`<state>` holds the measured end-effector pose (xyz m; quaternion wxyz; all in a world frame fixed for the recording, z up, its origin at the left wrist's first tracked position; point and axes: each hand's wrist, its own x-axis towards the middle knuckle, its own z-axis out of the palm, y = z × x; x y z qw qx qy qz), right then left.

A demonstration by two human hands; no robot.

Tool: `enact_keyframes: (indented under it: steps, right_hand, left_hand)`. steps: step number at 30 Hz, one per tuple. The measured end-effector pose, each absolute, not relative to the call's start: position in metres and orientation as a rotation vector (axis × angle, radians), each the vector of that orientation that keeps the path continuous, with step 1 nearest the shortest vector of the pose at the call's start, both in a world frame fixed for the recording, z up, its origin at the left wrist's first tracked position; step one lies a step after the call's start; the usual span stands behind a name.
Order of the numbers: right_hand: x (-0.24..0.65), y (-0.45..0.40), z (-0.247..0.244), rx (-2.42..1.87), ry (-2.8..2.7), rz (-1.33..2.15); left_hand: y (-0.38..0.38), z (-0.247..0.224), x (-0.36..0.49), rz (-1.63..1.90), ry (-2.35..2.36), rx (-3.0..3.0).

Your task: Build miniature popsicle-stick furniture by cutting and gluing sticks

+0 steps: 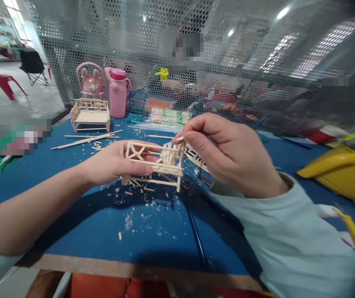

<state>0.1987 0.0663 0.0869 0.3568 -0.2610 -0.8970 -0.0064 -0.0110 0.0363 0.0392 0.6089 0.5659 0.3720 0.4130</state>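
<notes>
My left hand (pixel 121 163) is closed around a small frame of thin wooden sticks (pixel 168 169), held just above the table. The frame looks like a miniature bench, with crossed sticks at its left end and upright legs. At its upper right corner, my right hand (pixel 224 153) pinches a short wooden stick (pixel 180 140) between thumb and forefinger. That stick touches or nearly touches the frame's top; I cannot tell which. Part of another stick lattice (pixel 196 159) lies on the table behind my right hand, which partly covers it.
A finished-looking miniature bench (pixel 91 116) stands at the back left beside a pink bottle (pixel 118 95). Loose sticks (pixel 86 140) and scraps cover parts of the blue table (pixel 81 236). A perforated metal screen (pixel 128 37) rises behind. A yellow object (pixel 345 174) lies at the right.
</notes>
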Motion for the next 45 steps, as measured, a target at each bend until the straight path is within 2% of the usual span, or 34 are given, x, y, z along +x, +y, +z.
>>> enact_keyframes:
  steps: [8, 12, 15, 19, 23, 29, 38, 45]
  right_hand:
    - [0.181, 0.073, 0.049, -0.656, -1.960, 0.048]
    - [0.179, 0.071, 0.035, -0.694, -1.830, -0.079]
    - [0.179, 0.064, 0.028, -0.699, -1.800, -0.079]
    - [0.177, 0.054, 0.016, -0.636, -1.790, -0.010]
    - [0.176, 0.047, 0.005, -0.475, -1.816, 0.055]
    - [0.179, 0.038, 0.008, -0.567, -1.850, 0.329]
    - [0.181, 0.043, 0.031, -0.746, -1.606, 1.100]
    - [0.184, 0.045, 0.041, -0.876, -1.557, 1.161]
  left_hand:
    - [0.027, 0.019, -0.004, 1.312, 1.175, 1.452]
    - [0.028, 0.002, 0.002, 1.597, 1.363, 1.183]
    - [0.025, -0.004, 0.009, 1.523, 1.271, 0.986]
    - [0.024, 0.000, 0.016, 1.333, 0.938, 1.012]
    - [0.025, 0.005, 0.016, 1.321, 0.792, 1.100]
    - [0.017, 0.015, 0.006, 1.415, 0.829, 1.305]
    - [0.009, 0.017, 0.011, 1.421, 0.742, 1.261]
    - [0.006, 0.014, 0.012, 1.420, 0.699, 1.273]
